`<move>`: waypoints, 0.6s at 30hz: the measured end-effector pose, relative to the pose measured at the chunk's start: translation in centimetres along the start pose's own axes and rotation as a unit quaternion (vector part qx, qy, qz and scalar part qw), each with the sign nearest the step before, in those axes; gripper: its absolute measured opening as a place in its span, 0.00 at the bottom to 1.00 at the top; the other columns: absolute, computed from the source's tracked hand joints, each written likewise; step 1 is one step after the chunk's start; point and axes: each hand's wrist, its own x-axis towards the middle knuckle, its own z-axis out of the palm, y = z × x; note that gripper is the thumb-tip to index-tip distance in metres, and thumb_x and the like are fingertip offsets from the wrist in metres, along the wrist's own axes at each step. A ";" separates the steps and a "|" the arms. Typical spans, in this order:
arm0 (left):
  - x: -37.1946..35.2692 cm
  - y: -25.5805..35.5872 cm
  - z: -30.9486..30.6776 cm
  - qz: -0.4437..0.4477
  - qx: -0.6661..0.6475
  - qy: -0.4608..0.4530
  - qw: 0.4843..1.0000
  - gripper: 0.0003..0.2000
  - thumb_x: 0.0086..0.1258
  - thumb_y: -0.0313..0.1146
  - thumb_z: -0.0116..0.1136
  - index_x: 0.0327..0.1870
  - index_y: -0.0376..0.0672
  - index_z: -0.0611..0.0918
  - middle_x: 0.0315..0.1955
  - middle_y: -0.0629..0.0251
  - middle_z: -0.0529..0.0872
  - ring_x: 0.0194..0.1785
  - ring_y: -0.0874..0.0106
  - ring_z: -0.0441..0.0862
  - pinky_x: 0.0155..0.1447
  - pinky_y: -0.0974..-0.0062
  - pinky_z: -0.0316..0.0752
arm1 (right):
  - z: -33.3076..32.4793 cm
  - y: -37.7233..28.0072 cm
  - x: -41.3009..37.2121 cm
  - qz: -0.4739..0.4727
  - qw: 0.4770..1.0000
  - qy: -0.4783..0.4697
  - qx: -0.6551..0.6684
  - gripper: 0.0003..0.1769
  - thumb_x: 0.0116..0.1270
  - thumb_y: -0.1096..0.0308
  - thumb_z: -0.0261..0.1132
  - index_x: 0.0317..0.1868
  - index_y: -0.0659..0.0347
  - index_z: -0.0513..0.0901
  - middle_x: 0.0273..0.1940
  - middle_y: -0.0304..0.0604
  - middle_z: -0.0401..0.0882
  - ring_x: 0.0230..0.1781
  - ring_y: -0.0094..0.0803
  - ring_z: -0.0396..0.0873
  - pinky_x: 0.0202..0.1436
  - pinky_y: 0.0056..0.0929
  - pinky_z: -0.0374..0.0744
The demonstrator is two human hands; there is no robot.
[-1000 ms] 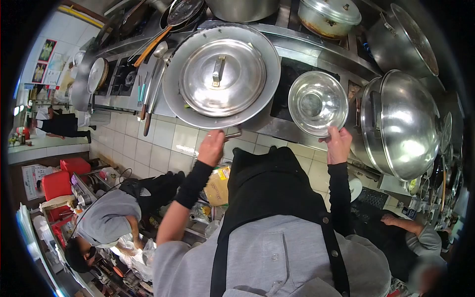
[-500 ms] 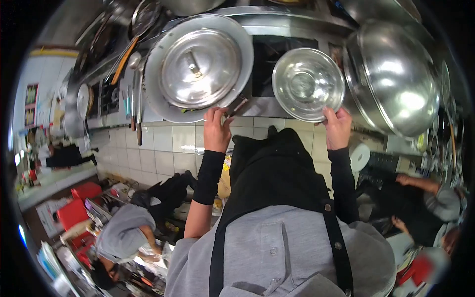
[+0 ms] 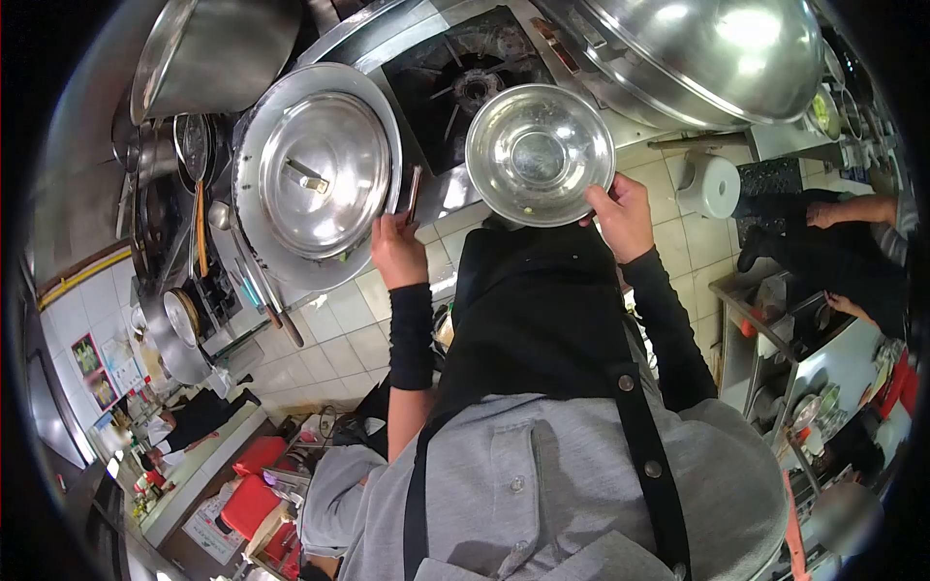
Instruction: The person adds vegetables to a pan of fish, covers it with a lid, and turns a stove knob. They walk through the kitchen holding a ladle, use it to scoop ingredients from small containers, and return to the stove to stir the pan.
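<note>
My right hand point(image 3: 621, 221) is closed on the near right rim of a shiny metal bowl point(image 3: 494, 160), thumb over the edge. The bowl is tilted toward me, with a small yellowish bit inside. At the near right rim of a wide metal basin point(image 3: 254, 254), my left hand point(image 3: 398, 252) has its fingers curled around the edge. A round metal lid point(image 3: 334, 145) with a strap handle lies in the basin, and a little green shows under its near edge. Beside the left fingers, a narrow dark bar point(image 3: 415, 197) points away from me.
A black gas burner point(image 3: 475, 92) lies behind the bowl. A big domed metal vessel point(image 3: 707, 48) stands at the back right, a deep pot point(image 3: 218, 58) at the back left. Ladles and long-handled tools point(image 3: 254, 257) lie left. A white stool point(image 3: 710, 184) and another person point(image 3: 823, 237) are right.
The view has swung round to the right, so the basin and bowl appear farther left and more of the burner shows. Both hands keep their places on the rims.
</note>
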 end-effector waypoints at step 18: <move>1.9 6.6 -5.5 0.218 -0.211 -0.279 0.911 0.10 0.64 0.23 0.61 0.46 0.38 0.82 0.41 0.54 0.82 0.46 0.53 0.81 0.50 0.61 0.76 | -1.3 -0.4 -6.6 0.044 0.996 0.075 0.031 0.09 0.66 0.73 0.60 0.40 0.72 0.81 0.33 0.44 0.83 0.25 0.27 0.79 0.26 0.28 0.78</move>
